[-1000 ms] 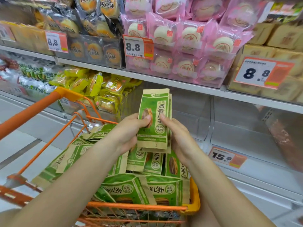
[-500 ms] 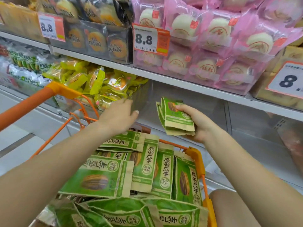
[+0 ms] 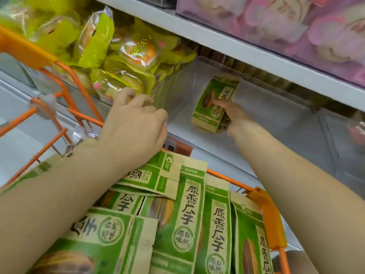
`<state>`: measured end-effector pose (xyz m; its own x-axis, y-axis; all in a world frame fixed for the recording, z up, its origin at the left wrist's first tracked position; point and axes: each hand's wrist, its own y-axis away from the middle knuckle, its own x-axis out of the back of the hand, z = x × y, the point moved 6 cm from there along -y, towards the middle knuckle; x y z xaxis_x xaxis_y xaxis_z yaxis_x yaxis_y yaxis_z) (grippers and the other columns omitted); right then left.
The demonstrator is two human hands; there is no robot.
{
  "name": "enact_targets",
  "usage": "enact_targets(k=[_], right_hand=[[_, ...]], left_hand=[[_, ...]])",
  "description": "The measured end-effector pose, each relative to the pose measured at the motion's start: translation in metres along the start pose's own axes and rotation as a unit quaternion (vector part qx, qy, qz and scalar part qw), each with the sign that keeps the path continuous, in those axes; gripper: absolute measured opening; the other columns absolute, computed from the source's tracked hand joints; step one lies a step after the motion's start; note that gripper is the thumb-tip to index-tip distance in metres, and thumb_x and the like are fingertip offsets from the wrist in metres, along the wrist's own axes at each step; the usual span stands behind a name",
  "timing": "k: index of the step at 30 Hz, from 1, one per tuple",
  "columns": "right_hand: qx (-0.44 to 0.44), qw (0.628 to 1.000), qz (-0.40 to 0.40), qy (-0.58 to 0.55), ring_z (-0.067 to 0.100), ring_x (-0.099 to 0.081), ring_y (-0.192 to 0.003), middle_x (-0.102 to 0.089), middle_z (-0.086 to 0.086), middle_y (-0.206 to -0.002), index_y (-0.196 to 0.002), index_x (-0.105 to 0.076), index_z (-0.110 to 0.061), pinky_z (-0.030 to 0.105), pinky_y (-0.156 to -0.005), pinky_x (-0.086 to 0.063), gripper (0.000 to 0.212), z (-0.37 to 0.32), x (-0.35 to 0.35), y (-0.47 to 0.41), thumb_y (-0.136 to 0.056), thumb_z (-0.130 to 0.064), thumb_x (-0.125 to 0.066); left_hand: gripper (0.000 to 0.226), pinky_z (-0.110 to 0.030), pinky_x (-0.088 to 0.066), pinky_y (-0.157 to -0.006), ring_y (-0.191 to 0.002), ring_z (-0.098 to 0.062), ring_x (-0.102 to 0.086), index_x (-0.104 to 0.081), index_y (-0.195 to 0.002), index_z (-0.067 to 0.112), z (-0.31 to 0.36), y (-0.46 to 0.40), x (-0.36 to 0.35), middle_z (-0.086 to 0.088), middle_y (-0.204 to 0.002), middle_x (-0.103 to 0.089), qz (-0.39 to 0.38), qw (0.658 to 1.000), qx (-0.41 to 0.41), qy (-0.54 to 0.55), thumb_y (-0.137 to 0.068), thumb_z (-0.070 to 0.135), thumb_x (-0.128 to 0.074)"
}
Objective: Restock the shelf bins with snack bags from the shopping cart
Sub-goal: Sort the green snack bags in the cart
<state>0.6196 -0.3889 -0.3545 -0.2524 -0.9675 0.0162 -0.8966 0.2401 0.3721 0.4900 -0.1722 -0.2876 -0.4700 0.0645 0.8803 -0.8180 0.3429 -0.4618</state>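
My right hand (image 3: 231, 113) reaches inside a clear shelf bin (image 3: 276, 123) and grips a small stack of green and tan snack bags (image 3: 214, 103), standing them upright on the bin floor. My left hand (image 3: 136, 123) hovers over the orange shopping cart (image 3: 266, 214), its fingers curled at the front corner of the bin; whether it grips the bin wall I cannot tell. The cart holds several more of the same green snack bags (image 3: 189, 214), lying flat and overlapping.
A neighbouring clear bin at the left holds yellow-green wrapped pastries (image 3: 110, 50). Above runs a white shelf edge (image 3: 246, 50) with pink wrapped cakes (image 3: 296, 26) on it. An orange price tag (image 3: 177, 148) peeks out under my left hand.
My right hand has carried the stack of bags forward into the clear bin and stood it up. My left hand has moved forward to the bin's front corner. The view has closed in on the shelf.
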Motion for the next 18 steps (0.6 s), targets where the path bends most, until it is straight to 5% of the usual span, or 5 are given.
enact_targets(k=[4, 7, 10, 14, 18], right_hand=[[0.077, 0.997, 0.017, 0.019, 0.015, -0.066, -0.077, -0.068, 0.007, -0.106, -0.113, -0.056, -0.011, 0.021, -0.052, -0.050, 0.043, -0.008, -0.014, -0.023, -0.076, -0.010, -0.078], [0.115, 0.992, 0.038, 0.023, 0.023, -0.067, -0.095, -0.068, 0.009, -0.113, -0.113, -0.054, -0.013, 0.036, -0.076, -0.057, 0.047, -0.014, -0.024, -0.041, -0.074, -0.008, -0.079], [0.139, 0.988, 0.051, 0.043, 0.027, -0.066, -0.103, -0.067, 0.010, -0.112, -0.116, -0.052, -0.010, 0.048, -0.089, -0.054, 0.050, -0.014, -0.028, -0.052, -0.074, -0.006, -0.079], [0.191, 0.976, 0.049, 0.097, 0.024, -0.063, -0.103, -0.064, 0.009, -0.117, -0.123, -0.050, -0.004, 0.045, -0.091, -0.053, 0.054, -0.017, -0.032, -0.056, -0.077, -0.009, -0.078], [0.218, 0.938, 0.071, 0.259, 0.025, -0.061, -0.111, -0.063, 0.008, -0.122, -0.121, -0.052, -0.008, 0.043, -0.095, -0.050, 0.057, -0.019, -0.032, -0.061, -0.078, -0.035, -0.077]], left_hand=[[0.034, -0.040, -0.027, -0.097, -0.104, -0.025, -0.063, -0.072, -0.085, 0.014, 0.002, 0.002, 0.004, -0.004, -0.084, -0.073, 0.033, 0.996, -0.033, 0.076, -0.088, 0.028, -0.042], [0.037, -0.035, -0.041, -0.095, -0.109, -0.021, -0.062, -0.071, -0.106, 0.017, 0.014, 0.002, 0.004, -0.001, -0.105, -0.071, -0.008, 0.979, -0.084, 0.187, -0.087, 0.034, -0.044], [0.050, -0.027, -0.042, -0.095, -0.119, -0.008, -0.053, -0.064, -0.120, 0.026, 0.006, 0.001, -0.010, 0.011, -0.128, -0.059, -0.094, 0.958, 0.011, 0.271, -0.084, 0.051, -0.040], [0.048, -0.031, -0.048, -0.087, -0.101, -0.008, -0.059, -0.068, -0.110, 0.029, 0.000, 0.000, -0.019, 0.012, -0.108, -0.067, -0.099, 0.955, 0.023, 0.280, -0.081, 0.056, -0.040], [0.042, -0.034, -0.052, -0.075, -0.087, -0.010, -0.063, -0.070, -0.103, 0.030, 0.001, -0.001, -0.023, 0.010, -0.091, -0.070, -0.099, 0.951, 0.031, 0.290, -0.082, 0.054, -0.042]])
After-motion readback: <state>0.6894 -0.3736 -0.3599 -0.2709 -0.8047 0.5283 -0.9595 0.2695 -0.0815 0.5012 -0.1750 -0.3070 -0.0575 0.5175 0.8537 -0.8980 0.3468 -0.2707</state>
